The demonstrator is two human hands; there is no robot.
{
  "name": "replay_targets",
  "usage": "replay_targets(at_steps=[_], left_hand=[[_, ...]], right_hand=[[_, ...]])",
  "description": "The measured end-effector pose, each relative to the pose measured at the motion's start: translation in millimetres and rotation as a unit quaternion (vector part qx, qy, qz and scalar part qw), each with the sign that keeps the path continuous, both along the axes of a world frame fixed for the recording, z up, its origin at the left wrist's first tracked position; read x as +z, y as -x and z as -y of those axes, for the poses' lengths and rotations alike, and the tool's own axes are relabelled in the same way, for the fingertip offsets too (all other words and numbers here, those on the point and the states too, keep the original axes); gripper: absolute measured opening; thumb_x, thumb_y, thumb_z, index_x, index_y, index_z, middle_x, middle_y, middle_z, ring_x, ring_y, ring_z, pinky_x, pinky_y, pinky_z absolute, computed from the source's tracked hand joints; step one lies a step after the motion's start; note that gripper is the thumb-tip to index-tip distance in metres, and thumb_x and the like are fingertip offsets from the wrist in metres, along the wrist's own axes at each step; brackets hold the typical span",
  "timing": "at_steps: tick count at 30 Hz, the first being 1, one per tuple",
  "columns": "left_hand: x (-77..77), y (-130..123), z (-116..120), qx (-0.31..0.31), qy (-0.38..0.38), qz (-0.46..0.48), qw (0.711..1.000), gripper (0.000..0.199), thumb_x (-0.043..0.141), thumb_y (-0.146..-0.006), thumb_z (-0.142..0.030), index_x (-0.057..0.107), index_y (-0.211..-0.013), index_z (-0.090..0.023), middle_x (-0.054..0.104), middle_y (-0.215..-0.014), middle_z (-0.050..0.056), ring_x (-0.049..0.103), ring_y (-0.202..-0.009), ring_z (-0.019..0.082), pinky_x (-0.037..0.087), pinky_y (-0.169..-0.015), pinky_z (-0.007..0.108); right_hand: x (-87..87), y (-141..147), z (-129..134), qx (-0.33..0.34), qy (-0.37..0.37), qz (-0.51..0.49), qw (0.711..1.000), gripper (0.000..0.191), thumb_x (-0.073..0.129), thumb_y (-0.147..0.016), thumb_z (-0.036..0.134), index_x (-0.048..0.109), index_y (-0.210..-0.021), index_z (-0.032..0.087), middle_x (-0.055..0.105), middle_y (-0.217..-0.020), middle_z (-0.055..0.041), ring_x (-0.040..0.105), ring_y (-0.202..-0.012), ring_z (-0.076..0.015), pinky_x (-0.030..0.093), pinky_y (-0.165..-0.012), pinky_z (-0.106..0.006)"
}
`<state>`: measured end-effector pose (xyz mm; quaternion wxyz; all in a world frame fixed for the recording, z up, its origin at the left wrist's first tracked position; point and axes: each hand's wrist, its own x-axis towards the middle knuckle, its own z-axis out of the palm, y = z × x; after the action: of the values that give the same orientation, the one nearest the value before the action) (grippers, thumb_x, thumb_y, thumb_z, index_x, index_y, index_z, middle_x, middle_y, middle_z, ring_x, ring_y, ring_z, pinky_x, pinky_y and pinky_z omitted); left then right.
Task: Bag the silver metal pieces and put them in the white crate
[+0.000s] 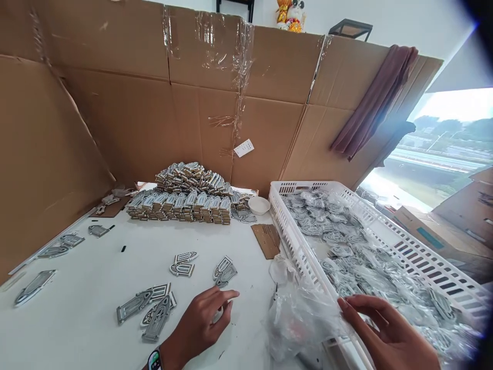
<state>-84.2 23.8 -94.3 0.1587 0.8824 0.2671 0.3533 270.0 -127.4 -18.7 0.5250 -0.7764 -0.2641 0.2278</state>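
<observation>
My left hand [204, 319], with a watch on its wrist, hovers over the white table with index finger and thumb apart. A small pale spot shows between them, too unclear to name. Just beyond the fingertips lie a few grey arch-shaped metal pieces [225, 271], and another loose cluster [154, 316] is left of the hand. My right hand [389, 331] pinches the edge of a clear plastic bag [304, 318] between thumb and index finger, beside the basket. What is under the bag is hard to make out.
A large stack of arch-shaped pieces [185, 200] stands at the back. The white plastic basket [308, 252] holds many bagged pieces. A small white bowl [259, 205] and a cardboard scrap [266, 241] lie near it. Cardboard walls [204, 118] enclose the table; a cloth [375, 103] hangs there.
</observation>
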Motion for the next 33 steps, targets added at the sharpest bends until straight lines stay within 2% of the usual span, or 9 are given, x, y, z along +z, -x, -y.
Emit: replay_targets(at_steps=[4, 8, 14, 19, 22, 25, 29, 33], left_hand=[[3.4, -1.3, 0.0, -0.001, -0.014, -0.002, 1.000, 0.027, 0.057, -0.109, -0.017, 0.068, -0.133, -0.024, 0.073, -0.090, 0.000, 0.071, -0.077, 0.013, 0.058, -0.073, 0.025], [0.8, -2.6, -0.5, -0.021, -0.037, -0.006, 0.999, 0.027, 0.057, -0.110, -0.020, 0.069, -0.133, -0.023, 0.071, -0.086, -0.001, 0.069, -0.075, 0.013, 0.056, -0.074, 0.025], [5.7, -6.7, 0.5, -0.040, -0.051, -0.025, 0.998, 0.028, 0.054, -0.111, -0.024, 0.072, -0.133, -0.021, 0.071, -0.086, -0.001, 0.067, -0.074, 0.011, 0.052, -0.074, 0.022], [10.4, -13.5, 1.0, -0.023, -0.052, -0.054, 0.997, 0.030, 0.055, -0.110, -0.030, 0.074, -0.130, -0.018, 0.070, -0.086, 0.000, 0.062, -0.074, 0.011, 0.051, -0.077, 0.022], [12.2, -11.8, 1.3, -0.027, -0.070, -0.037, 0.997, 0.032, 0.055, -0.110, -0.031, 0.072, -0.135, -0.019, 0.068, -0.082, -0.002, 0.062, -0.071, 0.010, 0.050, -0.074, 0.021], [8.4, -9.0, -5.7, -0.017, -0.063, -0.021, 0.998, 0.033, 0.056, -0.111, -0.034, 0.067, -0.139, -0.021, 0.069, -0.081, -0.004, 0.063, -0.068, 0.009, 0.050, -0.069, 0.021], [4.0, -8.6, -7.7, -0.009, -0.053, -0.029, 0.998, 0.033, 0.055, -0.112, -0.036, 0.066, -0.140, -0.023, 0.070, -0.081, -0.005, 0.064, -0.067, 0.010, 0.052, -0.069, 0.022], [6.3, -9.1, -1.3, -0.036, -0.077, -0.039, 0.996, 0.037, 0.058, -0.111, -0.037, 0.064, -0.144, -0.024, 0.073, -0.086, -0.003, 0.067, -0.072, 0.011, 0.054, -0.074, 0.023]], right_hand=[[7.9, 5.0, -0.4, 0.030, -0.013, 0.042, 0.999, 0.062, 0.096, -0.062, 0.069, 0.081, -0.096, 0.020, 0.083, -0.109, -0.0097, 0.082, -0.091, -0.0254, 0.064, -0.065, -0.018], [11.3, 11.0, -5.8, 0.042, -0.088, 0.074, 0.992, 0.054, 0.095, -0.067, 0.065, 0.079, -0.089, 0.018, 0.082, -0.102, -0.0107, 0.078, -0.089, -0.0236, 0.067, -0.076, -0.025], [23.9, 14.1, -12.6, 0.102, -0.152, 0.069, 0.981, 0.047, 0.096, -0.067, 0.056, 0.075, -0.084, 0.017, 0.077, -0.090, -0.0095, 0.076, -0.088, -0.0239, 0.063, -0.079, -0.032], [24.4, 9.2, -17.9, 0.096, -0.226, 0.085, 0.966, 0.040, 0.094, -0.067, 0.043, 0.074, -0.089, 0.016, 0.076, -0.091, -0.0066, 0.072, -0.088, -0.0197, 0.060, -0.087, -0.036], [24.4, 11.2, -19.1, 0.138, -0.222, 0.052, 0.964, 0.045, 0.094, -0.065, 0.051, 0.069, -0.081, 0.017, 0.074, -0.085, -0.0064, 0.070, -0.081, -0.0181, 0.059, -0.081, -0.034], [22.9, 13.3, -23.5, 0.153, -0.207, 0.053, 0.965, 0.047, 0.092, -0.071, 0.057, 0.072, -0.086, 0.017, 0.076, -0.087, -0.0075, 0.073, -0.084, -0.0204, 0.059, -0.078, -0.033], [18.6, 13.1, -25.2, 0.158, -0.188, 0.069, 0.967, 0.043, 0.088, -0.078, 0.055, 0.077, -0.095, 0.017, 0.080, -0.094, -0.0092, 0.078, -0.092, -0.0243, 0.061, -0.080, -0.034], [19.0, 12.5, -22.0, 0.173, -0.198, 0.069, 0.962, 0.041, 0.087, -0.079, 0.052, 0.078, -0.099, 0.018, 0.080, -0.101, -0.0094, 0.078, -0.094, -0.0234, 0.064, -0.084, -0.035]])
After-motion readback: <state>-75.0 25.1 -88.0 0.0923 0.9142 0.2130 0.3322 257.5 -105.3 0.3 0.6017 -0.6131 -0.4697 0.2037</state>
